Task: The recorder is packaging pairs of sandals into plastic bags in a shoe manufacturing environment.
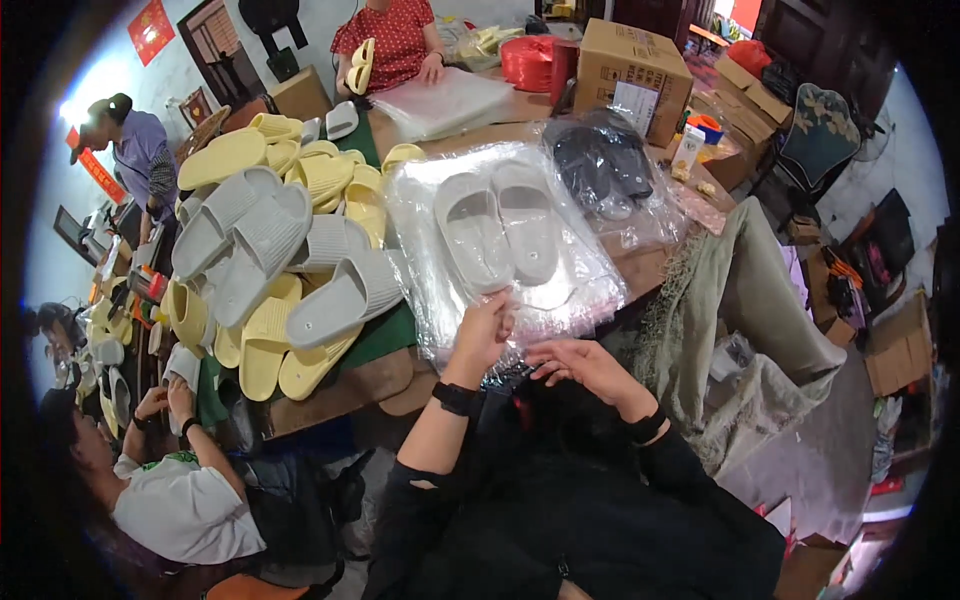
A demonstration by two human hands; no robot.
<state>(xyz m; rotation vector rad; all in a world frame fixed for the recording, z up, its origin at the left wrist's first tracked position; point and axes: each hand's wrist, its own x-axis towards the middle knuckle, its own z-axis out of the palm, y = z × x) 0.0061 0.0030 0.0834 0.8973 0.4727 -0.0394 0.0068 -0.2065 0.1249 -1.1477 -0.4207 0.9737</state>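
Note:
A pair of light grey slide slippers lies side by side on a stack of clear plastic bags in front of me. Clear film surrounds the pair, but I cannot tell whether they are fully inside the top bag. At the near end of the left slipper, my left hand is closed, its curled fingers pinching the clear plastic bag. My right hand hovers by the stack's near edge, palm inward, fingers stretched and apart, holding nothing.
Grey slippers and yellow slippers are heaped to the left. Bagged black slippers and a cardboard box stand beyond. Grey-green cloth hangs at right. Co-workers sit lower left and across the table.

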